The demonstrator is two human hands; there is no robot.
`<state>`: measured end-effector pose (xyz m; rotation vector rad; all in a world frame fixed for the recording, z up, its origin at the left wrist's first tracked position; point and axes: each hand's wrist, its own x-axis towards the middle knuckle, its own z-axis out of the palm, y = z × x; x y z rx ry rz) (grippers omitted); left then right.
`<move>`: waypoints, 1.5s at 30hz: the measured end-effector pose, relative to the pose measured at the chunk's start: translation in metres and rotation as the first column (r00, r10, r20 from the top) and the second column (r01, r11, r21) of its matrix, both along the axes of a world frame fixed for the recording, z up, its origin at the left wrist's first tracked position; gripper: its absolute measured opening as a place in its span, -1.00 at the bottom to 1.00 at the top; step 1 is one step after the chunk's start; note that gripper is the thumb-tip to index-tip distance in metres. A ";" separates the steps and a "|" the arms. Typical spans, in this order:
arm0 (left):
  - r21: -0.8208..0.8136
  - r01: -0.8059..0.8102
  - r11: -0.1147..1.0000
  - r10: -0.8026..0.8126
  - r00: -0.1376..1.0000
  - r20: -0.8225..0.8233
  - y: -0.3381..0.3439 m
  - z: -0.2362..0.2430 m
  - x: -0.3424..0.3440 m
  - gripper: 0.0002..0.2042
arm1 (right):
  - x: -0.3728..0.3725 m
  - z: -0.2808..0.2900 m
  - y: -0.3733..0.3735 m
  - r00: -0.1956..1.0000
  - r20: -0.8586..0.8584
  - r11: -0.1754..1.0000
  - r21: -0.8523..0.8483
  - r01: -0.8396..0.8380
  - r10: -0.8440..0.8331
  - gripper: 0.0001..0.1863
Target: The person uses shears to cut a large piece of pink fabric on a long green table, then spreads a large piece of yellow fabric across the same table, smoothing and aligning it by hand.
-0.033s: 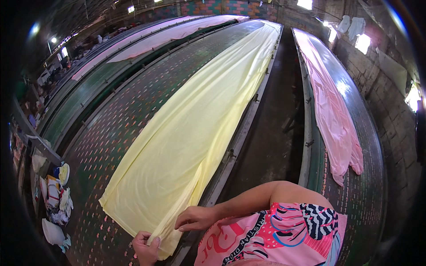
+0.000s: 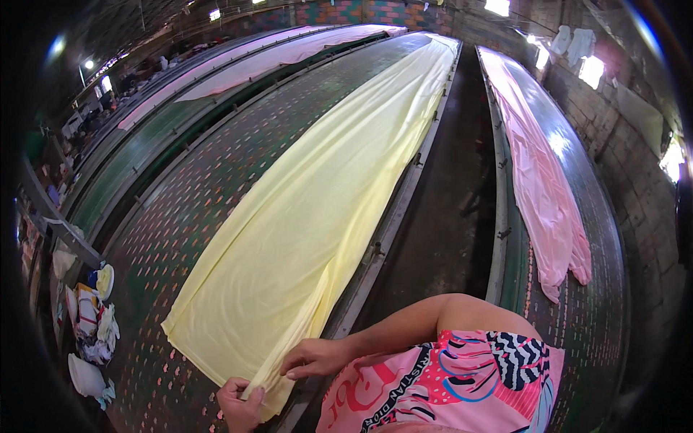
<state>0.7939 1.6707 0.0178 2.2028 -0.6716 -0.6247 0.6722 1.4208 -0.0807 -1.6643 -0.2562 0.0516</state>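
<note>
A long pale yellow cloth (image 2: pixel 289 267) lies lengthwise over a long dark printing table (image 2: pixel 180 238) with rows of small coloured marks, its folds running toward the far end. At the cloth's near edge my left hand (image 2: pixel 242 403) pinches the border between thumb and fingers. Just right of it, my right hand (image 2: pixel 314 358) has its fingers curled on the cloth's near right side, where the fabric bunches into narrow folds. What lies under the right fingertips is partly hidden.
A metal rail (image 2: pixel 375 252) with small stops edges the table beside a dark aisle (image 2: pixel 447 216). On the right-hand table lies a pink cloth (image 2: pixel 541 202). More tables with pale pink cloth (image 2: pixel 289 54) stand left. Heaped items (image 2: pixel 97 325) sit at the lower left.
My right hand has shifted very slightly left along the cloth, and my left hand has moved a touch to the right. The yellow cloth lies as before.
</note>
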 end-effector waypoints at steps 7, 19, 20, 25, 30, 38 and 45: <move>0.110 0.068 0.992 -0.083 0.988 0.131 0.013 0.040 -0.048 -0.73 | 0.019 0.005 0.050 0.939 -0.342 0.918 0.386 0.094 0.047 -0.72; -0.340 -0.224 0.913 0.175 0.970 -0.168 0.046 -0.030 -0.061 -0.92 | -0.039 -0.008 0.055 0.947 -0.312 0.869 0.487 0.087 0.080 -0.91; -0.338 -0.258 0.905 0.184 0.954 -0.237 0.046 -0.032 -0.066 -0.92 | -0.040 -0.002 0.054 0.940 -0.333 0.892 0.443 0.086 0.075 -0.90; -0.372 -0.248 0.894 0.121 0.935 -0.333 0.038 -0.027 -0.085 -0.91 | -0.048 0.013 0.046 0.875 -0.449 0.839 0.535 0.100 0.182 -0.79; -0.335 -0.204 0.920 0.095 0.945 -0.313 0.037 -0.020 -0.099 -0.90 | -0.053 0.007 0.049 0.873 -0.463 0.809 0.566 0.159 0.153 -0.81; -0.230 -0.264 0.937 0.164 0.912 -0.376 0.050 -0.013 -0.103 -0.88 | -0.062 0.008 0.056 0.924 -0.360 0.839 0.536 0.093 0.127 -0.83; -0.287 -0.118 0.951 -0.032 0.882 -0.470 0.046 -0.004 -0.119 -0.88 | -0.071 0.015 0.063 0.935 -0.287 0.839 0.543 -0.020 0.208 -0.95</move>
